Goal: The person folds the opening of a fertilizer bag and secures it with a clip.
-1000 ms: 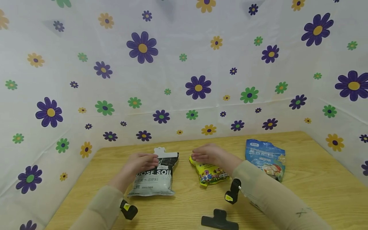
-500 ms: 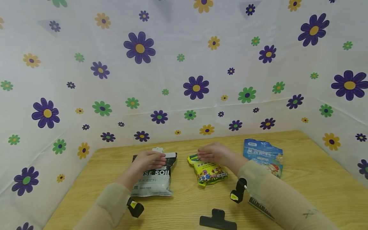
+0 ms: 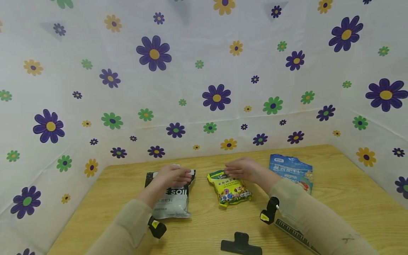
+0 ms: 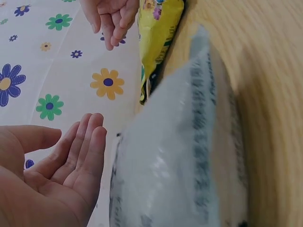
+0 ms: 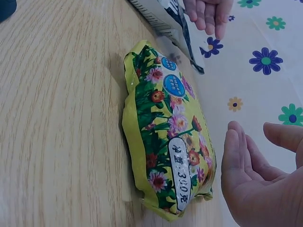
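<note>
My left hand [image 3: 174, 176] hovers over the top of a black and grey soil bag [image 3: 172, 209], its fingers extended and pointing right. That hand hides part of the bag's lettering and most of the white clip at its top. In the left wrist view the left palm [image 4: 61, 175] is bare beside the bulging bag. Above the upper right corner of a yellow flower-print bag [image 3: 232, 193] is my right hand [image 3: 244, 169], fingers relaxed and pointing left. The right wrist view has this hand [image 5: 258, 170] beside the yellow bag, thumb apart from the fingers, holding nothing.
A blue pouch [image 3: 288, 168] lies behind my right forearm. A black wide clip [image 3: 241, 245] is at the table's front. A dark strip with slot-like markings [image 3: 293, 232] sticks out from under the right sleeve. Flower-print cloth [image 3: 191, 81] walls the wooden table [image 3: 207, 226].
Both hands have drifted right, the left one farther across the soil bag, the right one uncovering more of the yellow bag's top. The bags stay put; the head view has shifted slightly.
</note>
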A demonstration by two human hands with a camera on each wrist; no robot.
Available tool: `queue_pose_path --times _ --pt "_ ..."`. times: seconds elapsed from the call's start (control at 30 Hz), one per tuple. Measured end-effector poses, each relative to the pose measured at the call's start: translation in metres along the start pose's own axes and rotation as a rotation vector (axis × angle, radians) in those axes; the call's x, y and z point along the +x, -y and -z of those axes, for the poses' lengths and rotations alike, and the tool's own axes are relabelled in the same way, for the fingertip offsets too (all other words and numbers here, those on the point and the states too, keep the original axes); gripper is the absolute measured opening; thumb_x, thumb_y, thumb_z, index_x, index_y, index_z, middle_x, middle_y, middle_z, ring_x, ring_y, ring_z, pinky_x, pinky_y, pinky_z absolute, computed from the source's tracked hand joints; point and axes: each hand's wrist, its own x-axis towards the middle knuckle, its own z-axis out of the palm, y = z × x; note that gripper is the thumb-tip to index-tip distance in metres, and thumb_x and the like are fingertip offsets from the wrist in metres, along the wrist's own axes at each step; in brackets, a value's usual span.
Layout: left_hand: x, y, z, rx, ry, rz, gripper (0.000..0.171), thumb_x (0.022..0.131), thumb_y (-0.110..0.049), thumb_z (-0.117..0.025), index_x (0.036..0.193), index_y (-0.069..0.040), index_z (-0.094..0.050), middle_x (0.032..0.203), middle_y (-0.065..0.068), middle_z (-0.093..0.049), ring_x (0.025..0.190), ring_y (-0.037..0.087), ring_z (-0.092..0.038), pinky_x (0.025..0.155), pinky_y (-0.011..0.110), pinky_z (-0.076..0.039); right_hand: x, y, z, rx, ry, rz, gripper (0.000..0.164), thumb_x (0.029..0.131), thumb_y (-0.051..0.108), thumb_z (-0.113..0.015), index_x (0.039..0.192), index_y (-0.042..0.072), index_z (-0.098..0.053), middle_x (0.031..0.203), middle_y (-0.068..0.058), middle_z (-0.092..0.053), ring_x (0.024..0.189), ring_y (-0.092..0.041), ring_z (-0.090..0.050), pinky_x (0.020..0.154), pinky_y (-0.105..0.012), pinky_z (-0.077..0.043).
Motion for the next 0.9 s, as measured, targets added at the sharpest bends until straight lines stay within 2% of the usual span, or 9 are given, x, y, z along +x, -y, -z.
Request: queue_pose_path --times 0.2,0.27,0.43,0.5,0.73,0.9 --pt "0.001 -0.004 -0.009 -0.031 0.019 -0.002 0.038 0.111 -0.015 -0.056 0.137 0.011 -0.063 0.124 0.023 -0.076 0.087 0.008 -0.076 0.088 0.027 -0.066 -0.001 -0.002 0.004 0.003 -0.006 -0.005 0.043 0.11 0.007 -0.057 0.146 -0.015 -0.051 0.129 -0.023 -0.073 0.094 -0.013 -0.076 0.101 -0.03 -0.062" --pt "0.003 -0.003 -0.011 -0.031 0.017 -0.002 0.037 0.111 -0.015 -0.057 0.136 0.011 -0.064 0.12 0.022 -0.077 0.087 0.008 -0.076 0.088 0.027 -0.066 -0.001 -0.003 0.006 0.004 -0.009 -0.005 0.044 0.109 0.007 -0.057 0.146 -0.015 -0.05 0.127 -0.022 -0.074 0.092 -0.012 -0.076 0.098 -0.028 -0.063" --pt "0.01 0.001 -0.017 -0.008 0.028 -0.014 0.036 0.111 -0.014 -0.055 0.135 0.01 -0.066 0.116 0.02 -0.079 0.087 0.008 -0.077 0.096 0.033 -0.065 -0.003 -0.005 0.012 0.023 -0.005 0.001 0.045 0.109 0.006 -0.057 0.147 -0.017 -0.048 0.101 -0.008 -0.077 0.09 -0.011 -0.075 0.095 -0.026 -0.064" --pt "0.011 0.001 -0.021 0.006 0.039 -0.019 0.037 0.111 -0.015 -0.054 0.136 0.01 -0.065 0.12 0.022 -0.078 0.088 0.008 -0.077 0.1 0.037 -0.064 -0.004 -0.006 0.015 0.03 -0.005 0.0 0.045 0.109 0.006 -0.057 0.147 -0.016 -0.048 0.095 -0.004 -0.076 0.09 -0.011 -0.075 0.094 -0.025 -0.064" --pt "0.013 0.001 -0.033 -0.011 0.048 -0.016 0.035 0.11 -0.014 -0.057 0.133 0.01 -0.068 0.118 0.022 -0.079 0.088 0.01 -0.078 0.1 0.038 -0.064 -0.006 -0.008 0.025 0.035 -0.04 -0.018 0.045 0.11 0.007 -0.057 0.148 -0.015 -0.048 0.113 -0.013 -0.077 0.091 -0.011 -0.076 0.09 -0.023 -0.064" --pt "0.016 0.001 -0.039 -0.021 0.057 -0.016 0.034 0.11 -0.013 -0.057 0.13 0.011 -0.069 0.113 0.022 -0.08 0.085 0.01 -0.078 0.097 0.038 -0.065 -0.009 -0.009 0.031 0.021 -0.051 -0.013 0.047 0.109 0.006 -0.057 0.15 -0.015 -0.046 0.119 -0.015 -0.077 0.092 -0.01 -0.076 0.09 -0.023 -0.064"
